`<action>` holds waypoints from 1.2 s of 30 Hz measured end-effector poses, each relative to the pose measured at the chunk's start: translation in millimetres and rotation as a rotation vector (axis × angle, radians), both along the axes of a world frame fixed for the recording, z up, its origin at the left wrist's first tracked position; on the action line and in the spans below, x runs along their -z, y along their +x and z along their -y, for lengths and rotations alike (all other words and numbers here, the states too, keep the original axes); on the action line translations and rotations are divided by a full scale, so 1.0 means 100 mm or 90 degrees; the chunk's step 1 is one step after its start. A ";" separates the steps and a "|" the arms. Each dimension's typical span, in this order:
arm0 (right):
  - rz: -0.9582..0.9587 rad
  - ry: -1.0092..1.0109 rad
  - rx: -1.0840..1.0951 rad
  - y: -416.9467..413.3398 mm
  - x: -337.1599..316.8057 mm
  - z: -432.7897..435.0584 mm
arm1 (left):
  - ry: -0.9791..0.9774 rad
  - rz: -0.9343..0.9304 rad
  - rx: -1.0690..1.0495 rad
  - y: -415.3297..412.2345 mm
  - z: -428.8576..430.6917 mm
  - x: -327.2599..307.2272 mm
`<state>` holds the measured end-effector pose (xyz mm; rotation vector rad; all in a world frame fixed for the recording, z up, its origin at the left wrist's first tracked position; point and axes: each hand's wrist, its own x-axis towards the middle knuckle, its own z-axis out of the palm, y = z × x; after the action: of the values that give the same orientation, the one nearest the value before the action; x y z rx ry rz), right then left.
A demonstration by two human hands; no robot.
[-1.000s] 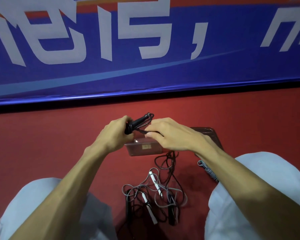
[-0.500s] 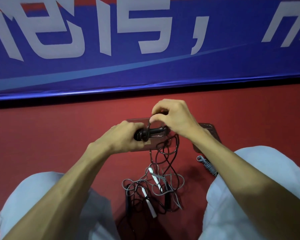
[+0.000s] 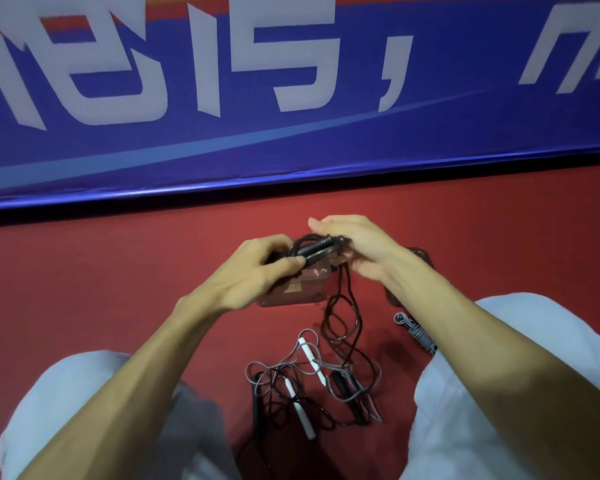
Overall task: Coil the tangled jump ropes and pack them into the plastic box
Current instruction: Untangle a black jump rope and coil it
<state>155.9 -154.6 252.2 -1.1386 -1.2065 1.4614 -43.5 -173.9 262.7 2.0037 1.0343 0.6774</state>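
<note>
Black jump rope (image 3: 312, 249), handles gripped by the left hand (image 3: 257, 271), needs even, snug turns from the right hand (image 3: 361, 251) curled round its cord.

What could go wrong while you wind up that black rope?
The black rope hangs down into the tangled pile, so pulling it might tighten knots or drag the white handles along. The left hand grips the black handles and the loops together. If its fingers loosen, the coil could spring apart.
</note>
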 end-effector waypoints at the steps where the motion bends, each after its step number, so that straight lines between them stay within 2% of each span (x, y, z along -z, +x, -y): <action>1: -0.045 -0.023 0.005 -0.04 0.00 0.01 | -0.028 0.065 -0.015 0.00 0.00 -0.02; 4: -0.087 -0.043 -0.031 -0.15 -0.02 0.05 | -0.108 0.235 -0.068 -0.03 -0.03 -0.08; 8: -0.017 -0.034 -0.141 -0.19 -0.03 0.09 | -0.142 0.326 -0.123 0.03 0.01 -0.13; 14: 0.317 0.013 -0.266 -0.20 0.11 0.14 | -0.142 0.351 -0.267 0.00 -0.09 -0.13; 19: 0.458 0.096 -0.226 -0.19 0.15 0.11 | -0.093 0.291 -0.352 -0.12 -0.22 -0.06; 24: 0.568 0.216 -0.183 -0.12 -0.04 0.10 | -0.033 0.168 -0.393 -0.16 -0.28 0.01; 30: 0.630 0.357 -0.170 -0.14 -0.13 0.17 | 0.047 -0.044 -0.336 -0.21 -0.34 0.13; 36: 0.713 0.397 -0.148 -0.05 -0.25 0.19 | 0.093 -0.239 -0.240 -0.19 -0.35 0.19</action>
<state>151.0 -173.5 277.3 -1.3924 -2.3916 0.3886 -62.1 -139.3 243.8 2.1317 1.6568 0.5930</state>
